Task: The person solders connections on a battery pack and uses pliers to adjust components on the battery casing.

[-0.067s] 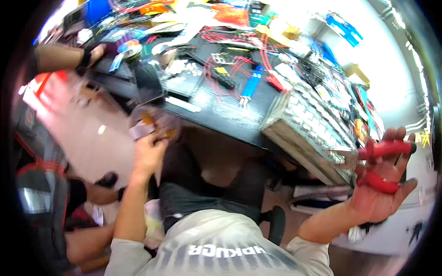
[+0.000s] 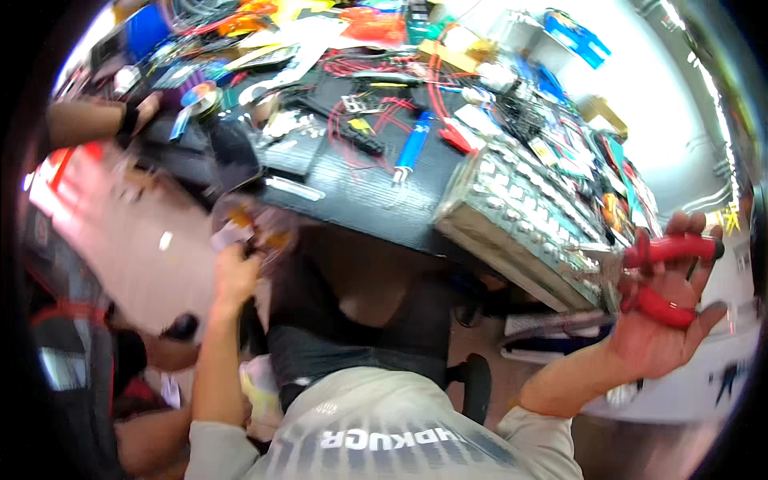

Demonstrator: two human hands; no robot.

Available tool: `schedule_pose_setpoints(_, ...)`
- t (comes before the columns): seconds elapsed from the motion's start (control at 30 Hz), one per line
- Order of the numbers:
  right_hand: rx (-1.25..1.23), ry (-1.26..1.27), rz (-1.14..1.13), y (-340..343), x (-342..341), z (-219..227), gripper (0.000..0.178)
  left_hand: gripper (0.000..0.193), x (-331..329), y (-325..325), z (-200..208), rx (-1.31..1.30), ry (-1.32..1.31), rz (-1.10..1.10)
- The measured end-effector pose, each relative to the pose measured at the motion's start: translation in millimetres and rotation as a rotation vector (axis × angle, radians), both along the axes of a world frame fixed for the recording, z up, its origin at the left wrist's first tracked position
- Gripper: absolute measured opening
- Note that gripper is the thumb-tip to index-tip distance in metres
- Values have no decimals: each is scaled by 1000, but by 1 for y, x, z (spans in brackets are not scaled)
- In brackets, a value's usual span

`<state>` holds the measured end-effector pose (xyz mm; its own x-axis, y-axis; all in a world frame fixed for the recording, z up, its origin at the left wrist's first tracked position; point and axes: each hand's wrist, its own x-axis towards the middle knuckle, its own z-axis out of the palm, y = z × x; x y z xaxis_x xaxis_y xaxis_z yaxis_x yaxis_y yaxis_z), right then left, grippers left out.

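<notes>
So the pliers with the glossy red handles (image 2: 676, 249) are out on the far right, lying across the right hand (image 2: 650, 346) — palm turned up, handles spread, fingers loosely around the grips. Their metal nose points left, toward the end of a shallow weathered box packed with rows of shiny metal pieces (image 2: 524, 210); can't tell if it touches. Over on the other side, the left hand (image 2: 237, 278) is curled at the near side of a round see-through tub with orange-yellow bits in it (image 2: 276, 220), and a small white scrap (image 2: 230, 235) sits right at the fingertips. Too blurry to say whether that hand is gripping anything. The tub shows just off the front edge of the black wood-grain desk (image 2: 360, 200). On the desk there's a blue-handled tool with metal tips (image 2: 414, 148), left of the box, with thin red wires (image 2: 340, 128) nearby — and another person's hand in a black wristband (image 2: 146, 110) at the upper left.
</notes>
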<state>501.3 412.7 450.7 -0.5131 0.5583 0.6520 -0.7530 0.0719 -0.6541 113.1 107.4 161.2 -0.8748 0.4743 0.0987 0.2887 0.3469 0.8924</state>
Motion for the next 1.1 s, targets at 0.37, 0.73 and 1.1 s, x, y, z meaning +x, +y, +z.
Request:
schedule_pose_setpoints(0.37, 163, -40, -754, 136, 72, 20, 67, 25, -248, -92, -230, -1383, 870, -468)
schedule_pose_setpoints(0.73, 280, -213, -533, 207, 23, -14, 64, 29, -87, -60, -136, -345, -379, 88)
schedule_pose_setpoints(1.1, 289, -414, -500, 223, 2, -1, 55, 39, -83, -75, -152, -274, -380, 107)
